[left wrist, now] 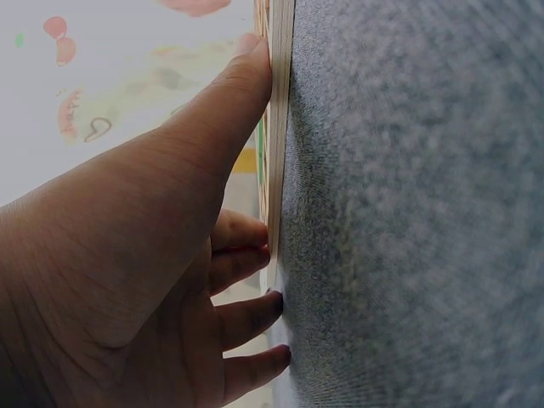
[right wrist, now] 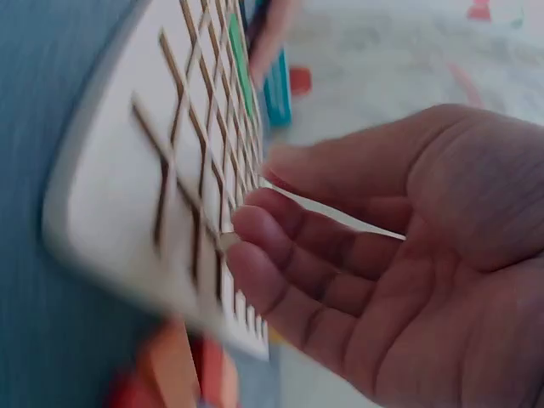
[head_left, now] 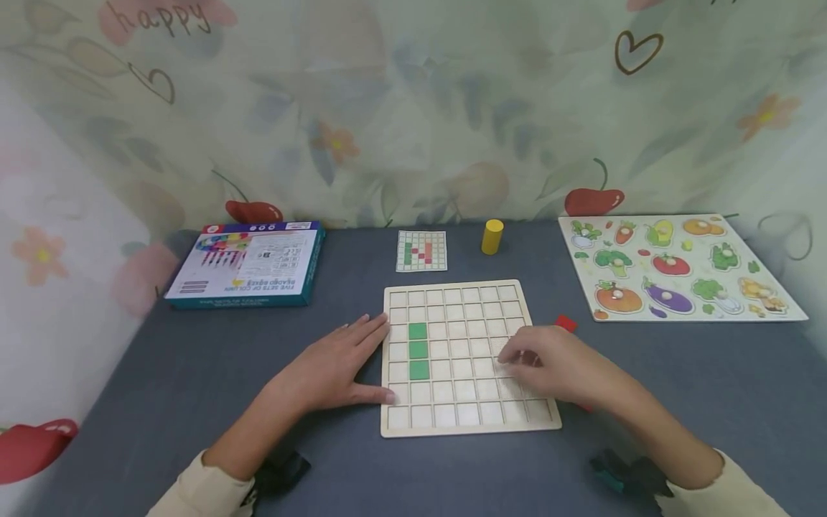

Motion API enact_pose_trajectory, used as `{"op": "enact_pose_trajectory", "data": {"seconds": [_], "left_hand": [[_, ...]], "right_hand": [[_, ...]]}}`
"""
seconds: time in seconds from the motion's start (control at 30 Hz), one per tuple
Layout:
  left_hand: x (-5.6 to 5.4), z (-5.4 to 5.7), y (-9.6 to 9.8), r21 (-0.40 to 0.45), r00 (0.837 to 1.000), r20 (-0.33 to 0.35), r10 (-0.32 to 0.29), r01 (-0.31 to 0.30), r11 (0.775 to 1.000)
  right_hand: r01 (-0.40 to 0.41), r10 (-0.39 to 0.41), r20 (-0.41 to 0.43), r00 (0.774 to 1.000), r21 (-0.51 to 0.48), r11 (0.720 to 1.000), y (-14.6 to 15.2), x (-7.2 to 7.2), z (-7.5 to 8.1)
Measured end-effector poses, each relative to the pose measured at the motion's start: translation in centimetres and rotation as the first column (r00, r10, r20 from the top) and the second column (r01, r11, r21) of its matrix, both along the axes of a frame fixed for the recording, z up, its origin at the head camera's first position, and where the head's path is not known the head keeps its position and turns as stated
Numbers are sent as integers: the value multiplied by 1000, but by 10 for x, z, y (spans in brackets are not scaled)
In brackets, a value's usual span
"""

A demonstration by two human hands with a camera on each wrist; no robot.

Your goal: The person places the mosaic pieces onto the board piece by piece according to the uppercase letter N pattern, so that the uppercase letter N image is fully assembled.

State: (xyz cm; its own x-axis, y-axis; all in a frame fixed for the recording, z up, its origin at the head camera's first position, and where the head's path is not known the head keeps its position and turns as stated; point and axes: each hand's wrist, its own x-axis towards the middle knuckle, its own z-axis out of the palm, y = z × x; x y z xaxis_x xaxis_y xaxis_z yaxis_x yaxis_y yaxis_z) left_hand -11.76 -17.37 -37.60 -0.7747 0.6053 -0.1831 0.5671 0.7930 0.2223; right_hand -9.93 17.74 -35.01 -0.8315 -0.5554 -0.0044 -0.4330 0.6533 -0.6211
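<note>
A square wooden grid board (head_left: 472,429) lies on the dark cloth, with several green square tiles (head_left: 418,350) in a column of its cells toward the left. My left hand (head_left: 339,366) rests at the board's left edge, fingers and thumb extended; the left wrist view shows the thumb (left wrist: 234,85) along the rim. Over the right-hand cells my right hand (head_left: 555,362) is bent, thumb and fingertips drawn close together just above the grid. I cannot tell whether a small tile is between them. Red pieces (head_left: 566,323) lie beside the board's right edge, partly hidden by this hand.
Behind the board are a small printed grid card (head_left: 422,251) with green and red squares and an upright yellow cylinder (head_left: 492,237). A teal-edged box (head_left: 248,266) lies at the back left. At the back right is a vegetable puzzle board (head_left: 678,269). A patterned backdrop (head_left: 413,108) rises behind.
</note>
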Motion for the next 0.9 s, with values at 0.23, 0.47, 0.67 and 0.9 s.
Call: {"op": "enact_pose_trajectory", "data": {"seconds": [0.23, 0.47, 0.67, 0.9], "left_hand": [[0, 1, 0, 13, 1000, 14, -4, 4, 1000], [-1, 0, -2, 19, 1000, 8, 3, -3, 1000], [0, 1, -2, 23, 1000, 12, 3, -4, 1000], [-1, -1, -1, 12, 1000, 16, 10, -10, 1000]], "right_hand": [[113, -120, 82, 989, 82, 990, 55, 4, 3], [183, -193, 37, 981, 186, 965, 93, -1, -1], [134, -146, 32, 989, 247, 960, 100, -7, -11], [166, -177, 27, 984, 240, 957, 98, -7, -15]]}}
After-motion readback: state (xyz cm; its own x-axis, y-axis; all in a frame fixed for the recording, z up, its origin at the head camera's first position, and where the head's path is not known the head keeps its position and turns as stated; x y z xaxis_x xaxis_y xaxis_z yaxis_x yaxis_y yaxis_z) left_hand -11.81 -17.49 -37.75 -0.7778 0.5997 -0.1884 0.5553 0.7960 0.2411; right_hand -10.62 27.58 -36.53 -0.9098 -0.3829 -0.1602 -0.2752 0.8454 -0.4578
